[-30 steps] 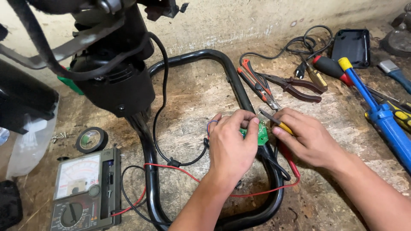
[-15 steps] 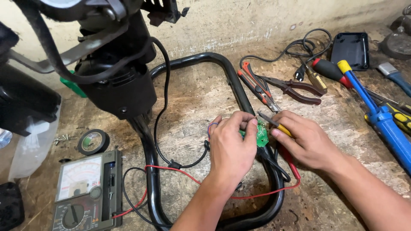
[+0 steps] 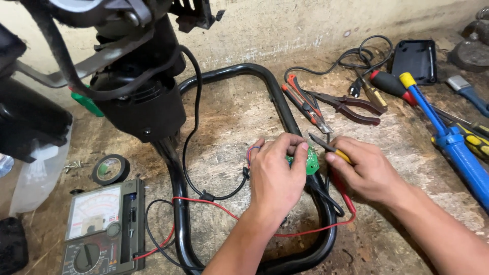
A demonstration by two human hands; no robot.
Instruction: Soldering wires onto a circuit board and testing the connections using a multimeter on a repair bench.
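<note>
Pinching the small green circuit board (image 3: 309, 164) between the fingertips of my left hand (image 3: 275, 178), I keep it lifted just above the black tube frame (image 3: 277, 97) so that its edge faces my other hand and stays steady. My right hand (image 3: 367, 170) is closed around a small yellow-handled cutter (image 3: 328, 147), its tip resting at the board's upper edge, just beside my left thumb. Thin coloured wires (image 3: 250, 153) loop out from under my left fingers. A red lead (image 3: 204, 202) runs from beneath my hands across the worn bench (image 3: 229, 117) to the grey meter (image 3: 104, 229) at my lower left, which lies face up with its pale dial card and round selector knob readable from where I sit. A roll of black tape (image 3: 110, 169) lies flat just above it. Red-handled pliers (image 3: 351, 108), an orange-handled cutter (image 3: 304, 102) and a blue tool (image 3: 453, 147) lie spread within reach on my right. A black rectangular lid (image 3: 415, 61) rests near the wall.
</note>
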